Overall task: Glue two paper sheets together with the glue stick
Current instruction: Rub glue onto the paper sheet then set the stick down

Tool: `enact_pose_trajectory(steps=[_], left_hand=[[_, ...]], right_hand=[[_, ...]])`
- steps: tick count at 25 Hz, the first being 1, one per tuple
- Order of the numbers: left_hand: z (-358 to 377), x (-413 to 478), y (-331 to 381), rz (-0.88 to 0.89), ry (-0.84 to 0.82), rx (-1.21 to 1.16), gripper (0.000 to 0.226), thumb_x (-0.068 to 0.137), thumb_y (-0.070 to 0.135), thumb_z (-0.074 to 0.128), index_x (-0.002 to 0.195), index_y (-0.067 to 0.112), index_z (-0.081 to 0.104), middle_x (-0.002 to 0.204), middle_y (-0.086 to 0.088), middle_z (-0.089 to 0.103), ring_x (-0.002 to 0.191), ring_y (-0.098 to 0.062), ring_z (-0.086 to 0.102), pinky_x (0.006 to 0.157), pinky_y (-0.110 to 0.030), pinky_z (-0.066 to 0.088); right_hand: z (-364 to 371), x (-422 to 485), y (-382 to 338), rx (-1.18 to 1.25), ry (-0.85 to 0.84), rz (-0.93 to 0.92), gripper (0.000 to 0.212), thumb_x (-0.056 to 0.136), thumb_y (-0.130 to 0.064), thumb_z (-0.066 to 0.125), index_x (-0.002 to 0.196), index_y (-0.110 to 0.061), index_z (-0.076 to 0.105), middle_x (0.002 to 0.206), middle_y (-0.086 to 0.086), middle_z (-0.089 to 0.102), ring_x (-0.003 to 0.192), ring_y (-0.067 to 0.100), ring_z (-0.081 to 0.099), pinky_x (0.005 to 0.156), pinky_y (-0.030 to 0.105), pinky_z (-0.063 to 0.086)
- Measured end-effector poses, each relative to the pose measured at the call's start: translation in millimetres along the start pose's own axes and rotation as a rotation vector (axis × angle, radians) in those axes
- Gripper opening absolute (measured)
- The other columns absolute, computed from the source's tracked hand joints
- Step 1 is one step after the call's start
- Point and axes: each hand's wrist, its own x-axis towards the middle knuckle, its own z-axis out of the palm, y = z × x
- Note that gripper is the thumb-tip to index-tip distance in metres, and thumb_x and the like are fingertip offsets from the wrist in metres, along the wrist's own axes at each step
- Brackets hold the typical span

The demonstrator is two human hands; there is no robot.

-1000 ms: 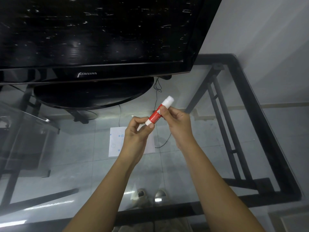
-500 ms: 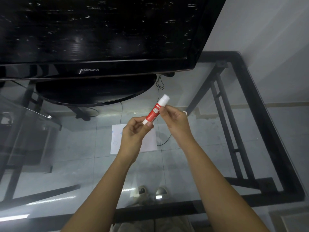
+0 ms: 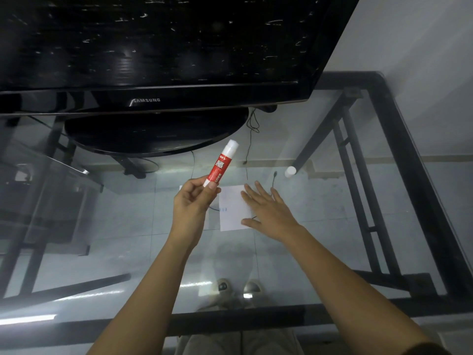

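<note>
My left hand (image 3: 192, 204) pinches the lower end of a red glue stick (image 3: 220, 167) and holds it tilted up above the glass table, its white tip uncovered. A small white cap (image 3: 290, 171) stands on the glass to the right, apart from both hands. White paper (image 3: 231, 210) lies flat on the glass between my hands; I cannot tell how many sheets there are. My right hand (image 3: 270, 213) is spread flat with its fingers apart over the paper's right edge and holds nothing.
A large black television (image 3: 153, 47) on an oval stand (image 3: 153, 134) fills the back of the glass table (image 3: 320, 252). The table's black metal frame (image 3: 419, 180) runs along the right and front edges. A thin cable (image 3: 249, 149) trails behind the paper. A wall rises at the right.
My right hand let go of the glue stick and came down flat over the paper. The white cap now stands on the glass at the right. My left hand alone holds the stick.
</note>
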Motion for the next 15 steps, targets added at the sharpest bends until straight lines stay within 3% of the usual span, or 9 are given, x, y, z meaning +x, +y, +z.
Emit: enact_pose_trajectory(steps=[2,4,7,9,11,13,15], left_hand=[[-8.3,-8.6,-0.9,-0.021,-0.006,0.007,0.026,0.074,0.034,0.067,0.098,0.026,0.064,0.09,0.01,0.071,0.091,-0.019,0.067,0.078,-0.023,0.052],[-14.5,-19.4,-52.0,-0.145,-0.009,0.086,0.029,0.072,0.036,0.068,0.099,0.026,0.064,0.093,0.006,0.069,0.09,-0.017,0.067,0.078,-0.024,0.051],[-29.1,-21.9,-47.7,-0.167,0.013,-0.011,0.027,0.073,0.031,0.07,0.098,0.021,0.065,0.097,-0.003,0.066,0.085,-0.014,0.066,0.077,-0.023,0.051],[-30.2,-14.6,-39.9,-0.168,0.019,-0.16,0.011,0.082,0.019,0.063,0.092,0.019,0.068,0.09,0.0,0.068,0.078,-0.011,0.065,0.073,-0.019,0.052],[-27.2,-9.2,-34.1,-0.211,0.034,-0.26,0.018,0.089,0.015,0.056,0.082,0.021,0.072,0.079,0.003,0.07,0.068,-0.008,0.063,0.066,-0.016,0.052],[-25.7,-8.6,-31.8,-0.269,0.061,-0.259,0.022,0.093,0.021,0.052,0.08,0.02,0.07,0.075,0.002,0.069,0.061,-0.008,0.061,0.059,-0.017,0.051],[-25.4,-7.2,-31.2,-0.344,0.044,-0.236,0.023,0.095,0.031,0.045,0.084,0.017,0.059,0.083,-0.007,0.073,0.059,-0.013,0.062,0.057,-0.02,0.052]], right_hand=[[9.1,-18.4,5.6,-0.025,0.016,-0.007,0.077,0.089,-0.054,0.043,0.147,-0.022,0.003,0.158,-0.003,-0.002,0.143,0.02,-0.011,0.106,0.039,-0.014],[68.0,-40.4,16.9,0.058,-0.128,0.013,0.076,0.09,-0.053,0.042,0.147,-0.022,0.002,0.157,-0.004,-0.003,0.143,0.019,-0.01,0.108,0.039,-0.012],[74.0,-52.3,18.4,0.139,-0.066,-0.002,0.072,0.091,-0.053,0.041,0.147,-0.023,0.006,0.157,-0.005,-0.001,0.143,0.015,-0.005,0.11,0.036,-0.011],[60.0,-46.9,23.5,0.135,0.022,-0.038,0.068,0.091,-0.054,0.038,0.146,-0.023,0.013,0.157,-0.004,0.004,0.143,0.014,-0.001,0.111,0.037,-0.01],[48.4,-47.4,29.1,0.081,0.092,-0.059,0.067,0.091,-0.057,0.031,0.146,-0.024,0.012,0.157,-0.004,0.008,0.143,0.012,-0.002,0.112,0.041,-0.009],[40.3,-51.2,29.4,0.022,0.154,-0.062,0.069,0.089,-0.059,0.029,0.146,-0.024,0.011,0.156,-0.004,0.011,0.141,0.008,-0.002,0.113,0.045,-0.005],[33.5,-50.2,29.3,0.016,0.204,-0.05,0.072,0.086,-0.059,0.033,0.146,-0.023,0.016,0.155,-0.004,0.016,0.141,0.007,0.002,0.113,0.046,0.001]])
